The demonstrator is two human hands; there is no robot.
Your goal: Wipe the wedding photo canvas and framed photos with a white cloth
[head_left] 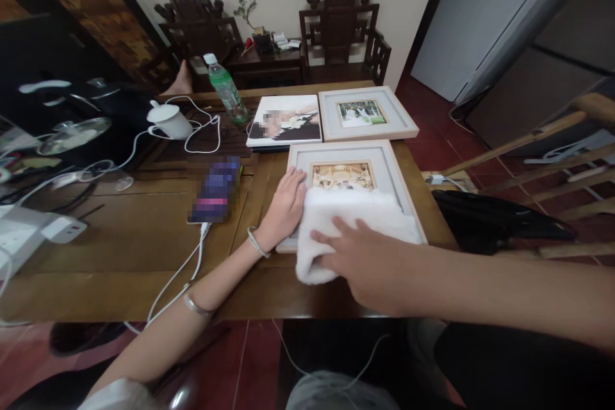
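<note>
A picture frame (394,174) with a pale wooden border lies flat near the table's front edge, with a small photo (336,174) in its grey mount. My left hand (287,202) holds the frame by its left side, fingers stretched along the border. A folded white fluffy cloth (355,208) covers the frame's lower half, hiding part of the photo. Pressing on the cloth is my right hand (360,262), fingers apart on top and thumb by its fold. Behind are a second picture frame (403,120) and a photo panel (307,116), side by side.
Left of the frame, a phone (214,189) lies on the wooden table (144,237), plugged into a white cable (195,262). Farther back stand a green-labelled bottle (228,90), a lidded white cup (169,120) and a glass-lidded pot (77,134). Someone's bare foot (181,80) shows behind.
</note>
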